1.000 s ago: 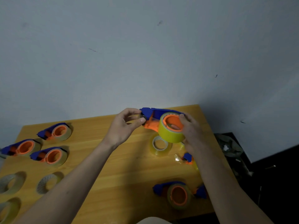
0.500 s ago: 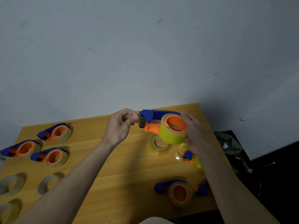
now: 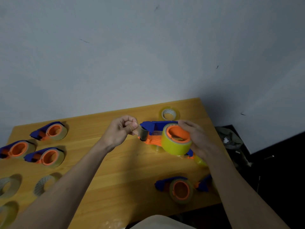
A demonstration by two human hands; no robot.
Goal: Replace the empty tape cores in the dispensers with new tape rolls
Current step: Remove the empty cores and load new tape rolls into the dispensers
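— Where's the dispenser [image 3: 154, 137]?
— Held above the tabletop [image 3: 128, 164]; the right hand [image 3: 197, 140] grips its yellow tape roll [image 3: 175, 146].
— The left hand [image 3: 119, 132]?
— Just beside the dispenser's nose, pinching the tape end [image 3: 143, 133]. A spare roll [image 3: 169, 114] lies behind the dispenser.

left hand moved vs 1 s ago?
Yes. The left hand has drawn back leftward from the held blue-and-orange tape dispenser, toward the wooden table's left side, pinching the clear tape end.
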